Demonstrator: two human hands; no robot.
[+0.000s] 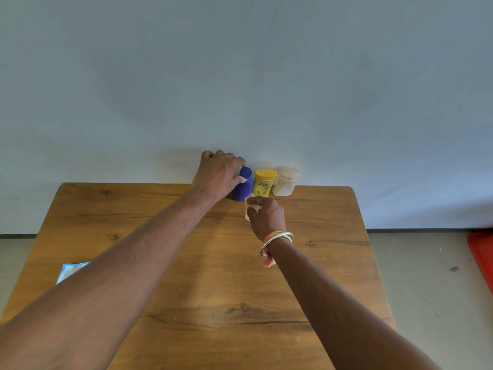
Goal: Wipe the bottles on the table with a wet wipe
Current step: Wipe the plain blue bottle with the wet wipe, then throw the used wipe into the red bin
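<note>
My left hand (pixel 217 176) grips the dark-blue plastic bottle (pixel 243 186); my right hand (pixel 266 216) pinches a crumpled white wet wipe (pixel 250 206) just beside it.

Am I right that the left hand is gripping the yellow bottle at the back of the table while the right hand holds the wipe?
Not quite. In the head view, the left hand is gripping the blue bottle, not the yellow bottle that stands beside it. The rest holds: the bottles are at the back of the table, and the right hand holds the wipe.
</note>
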